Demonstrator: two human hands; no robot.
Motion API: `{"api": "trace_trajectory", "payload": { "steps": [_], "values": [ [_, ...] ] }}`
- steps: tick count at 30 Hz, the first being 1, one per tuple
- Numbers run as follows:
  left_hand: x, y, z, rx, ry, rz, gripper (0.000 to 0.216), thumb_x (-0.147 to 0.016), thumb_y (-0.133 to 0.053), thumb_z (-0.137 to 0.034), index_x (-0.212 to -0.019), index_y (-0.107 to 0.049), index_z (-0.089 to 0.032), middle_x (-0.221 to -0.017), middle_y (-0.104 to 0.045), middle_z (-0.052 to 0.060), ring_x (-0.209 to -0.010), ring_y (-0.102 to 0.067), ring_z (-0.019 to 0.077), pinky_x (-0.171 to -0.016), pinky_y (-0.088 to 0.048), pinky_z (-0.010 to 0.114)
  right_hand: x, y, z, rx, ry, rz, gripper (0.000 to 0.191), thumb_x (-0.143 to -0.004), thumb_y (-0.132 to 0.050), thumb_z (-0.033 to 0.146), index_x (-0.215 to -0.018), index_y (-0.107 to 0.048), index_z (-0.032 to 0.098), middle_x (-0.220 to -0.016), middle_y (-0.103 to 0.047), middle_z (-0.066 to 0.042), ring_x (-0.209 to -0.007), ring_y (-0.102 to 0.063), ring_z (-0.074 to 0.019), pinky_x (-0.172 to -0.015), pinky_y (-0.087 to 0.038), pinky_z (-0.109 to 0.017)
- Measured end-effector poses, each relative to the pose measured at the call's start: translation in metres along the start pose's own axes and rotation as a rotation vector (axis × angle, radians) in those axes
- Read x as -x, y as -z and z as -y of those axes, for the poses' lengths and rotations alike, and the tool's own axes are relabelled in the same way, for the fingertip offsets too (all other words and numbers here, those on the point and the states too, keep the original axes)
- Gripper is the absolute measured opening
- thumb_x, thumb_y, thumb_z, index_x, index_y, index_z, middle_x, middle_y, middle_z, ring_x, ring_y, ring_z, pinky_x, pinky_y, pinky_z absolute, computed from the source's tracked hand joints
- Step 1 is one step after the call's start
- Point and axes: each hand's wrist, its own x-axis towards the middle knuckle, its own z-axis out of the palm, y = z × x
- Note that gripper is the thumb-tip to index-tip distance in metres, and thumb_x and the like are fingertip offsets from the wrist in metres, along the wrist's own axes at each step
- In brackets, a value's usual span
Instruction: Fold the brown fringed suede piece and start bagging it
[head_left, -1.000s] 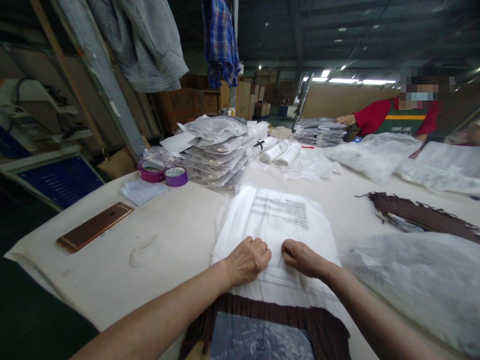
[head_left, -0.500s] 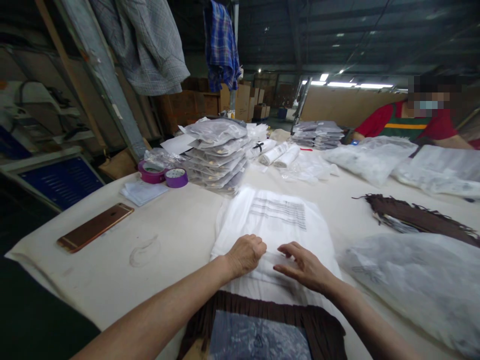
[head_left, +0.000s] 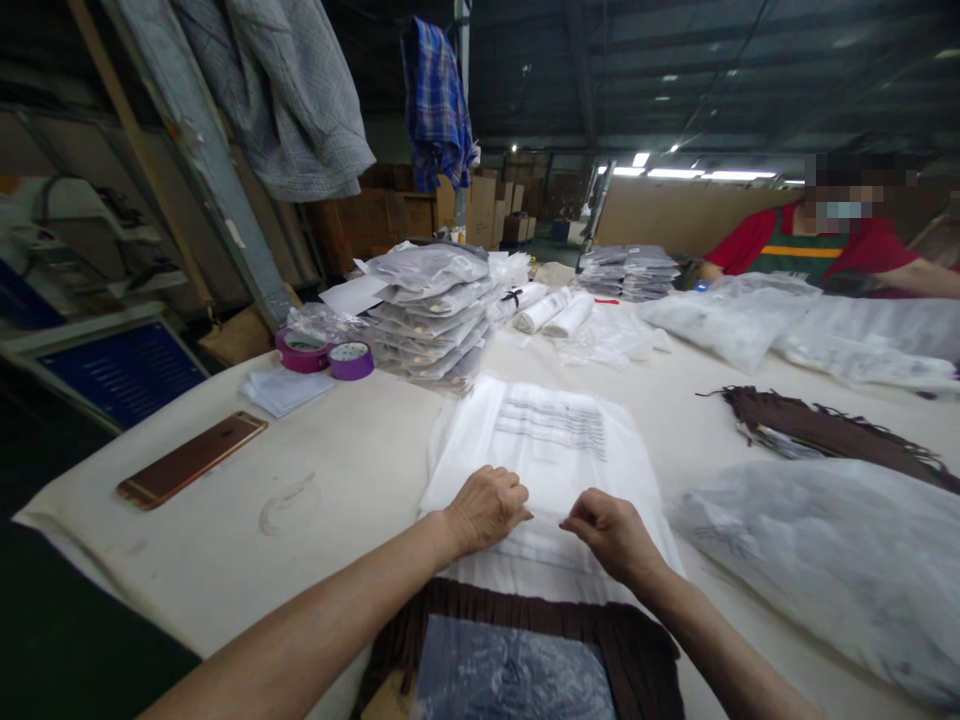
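Plastic bags [head_left: 551, 450] flat, long axis away from person, both hands [head_left: 487, 508] on near end

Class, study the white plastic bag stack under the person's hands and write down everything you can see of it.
The white plastic bag stack lies flat on the cream table, in front of the person. It looks like thin, translucent film, slightly wrinkled, with a block of grey printed lines near its far end. The left hand rests knuckles-up on its near part; the right hand pinches the top sheet beside it. Its near edge meets a brown fringed cloth.
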Motion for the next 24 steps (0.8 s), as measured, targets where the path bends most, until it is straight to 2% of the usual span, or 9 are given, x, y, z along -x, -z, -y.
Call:
{"api": "trace_trajectory", "payload": {
  "steps": [2, 4, 8, 12, 15, 19, 22, 24],
  "values": [
    [-0.001, 0.002, -0.003, 0.033, 0.005, -0.008, 0.031, -0.082, -0.057, -0.043, -0.083, -0.062, -0.012, -0.084, -0.065, 0.008, -0.082, -0.06, 0.0212, -0.072, -0.045, 0.032, 0.001, 0.0, 0.0, -0.04, -0.051, -0.002, 0.022, -0.065, -0.062, 0.024, -0.051, -0.045, 0.022, -0.051, -0.052, 0.004, -0.051, -0.047, -0.0118, -0.051, -0.034, -0.025],
    [-0.003, 0.003, -0.008, 0.058, 0.014, -0.006, 0.033, -0.084, -0.053, -0.046, -0.084, -0.062, -0.014, -0.085, -0.066, 0.007, -0.083, -0.06, 0.0201, -0.074, -0.045, 0.031, 0.002, -0.001, 0.001, -0.079, -0.09, 0.003, 0.025, -0.063, -0.064, 0.027, -0.051, -0.043, 0.022, -0.049, -0.05, 0.004, -0.049, -0.045, -0.0114, -0.05, -0.033, -0.025],
    [-0.008, 0.002, -0.015, 0.075, 0.05, 0.028, 0.024, -0.088, -0.049, -0.033, -0.078, -0.063, -0.015, -0.082, -0.067, 0.006, -0.079, -0.062, 0.0185, -0.069, -0.045, 0.027, 0.001, -0.002, 0.0, -0.154, -0.106, 0.047, 0.029, -0.063, -0.063, 0.036, -0.051, -0.041, 0.022, -0.048, -0.047, 0.006, -0.049, -0.042, -0.0104, -0.048, -0.033, -0.024],
    [-0.009, 0.003, -0.014, 0.063, 0.105, 0.073, 0.021, -0.087, -0.048, -0.026, -0.078, -0.064, -0.015, -0.079, -0.068, 0.006, -0.074, -0.064, 0.0186, -0.061, -0.045, 0.025, 0.002, -0.001, -0.003, -0.191, -0.081, 0.076, 0.034, -0.073, -0.053, 0.046, -0.053, -0.038, 0.022, -0.048, -0.041, 0.006, -0.049, -0.04, -0.0098, -0.047, -0.034, -0.023],
    [-0.004, 0.005, -0.006, 0.023, 0.142, 0.095, 0.016, -0.082, -0.048, -0.012, -0.079, -0.063, -0.015, -0.079, -0.068, 0.007, -0.074, -0.063, 0.0208, -0.058, -0.045, 0.027, 0.006, 0.002, -0.004, -0.158, -0.034, 0.07, 0.035, -0.08, -0.045, 0.047, -0.056, -0.037, 0.022, -0.051, -0.041, 0.006, -0.051, -0.042, -0.0101, -0.048, -0.035, -0.022],
    [0.011, 0.01, 0.008, -0.044, 0.182, 0.085, 0.026, -0.072, -0.043, 0.003, -0.08, -0.062, -0.012, -0.082, -0.066, 0.011, -0.079, -0.061, 0.0243, -0.064, -0.046, 0.032, 0.014, 0.007, -0.004, 0.004, 0.058, -0.001, 0.028, -0.082, -0.043, 0.041, -0.061, -0.041, 0.022, -0.059, -0.049, 0.002, -0.057, -0.046, -0.0129, -0.055, -0.037, -0.025],
    [0.025, 0.016, 0.017, -0.062, 0.213, 0.052, 0.029, -0.07, -0.039, 0.006, -0.079, -0.06, -0.011, -0.08, -0.064, 0.012, -0.078, -0.059, 0.0236, -0.066, -0.045, 0.032, 0.021, 0.01, -0.009, 0.163, 0.141, -0.048, 0.013, -0.078, -0.043, 0.022, -0.067, -0.049, 0.021, -0.07, -0.055, -0.003, -0.068, -0.049, -0.0173, -0.066, -0.036, -0.03],
    [0.035, 0.019, 0.02, -0.056, 0.242, 0.014, 0.029, -0.071, -0.038, 0.006, -0.077, -0.06, -0.012, -0.08, -0.063, 0.011, -0.077, -0.057, 0.0225, -0.067, -0.045, 0.032, 0.026, 0.012, -0.018, 0.249, 0.162, -0.064, 0.015, -0.072, -0.042, 0.011, -0.072, -0.055, 0.02, -0.075, -0.057, -0.006, -0.073, -0.05, -0.02, -0.07, -0.035, -0.033]
  ]
}}
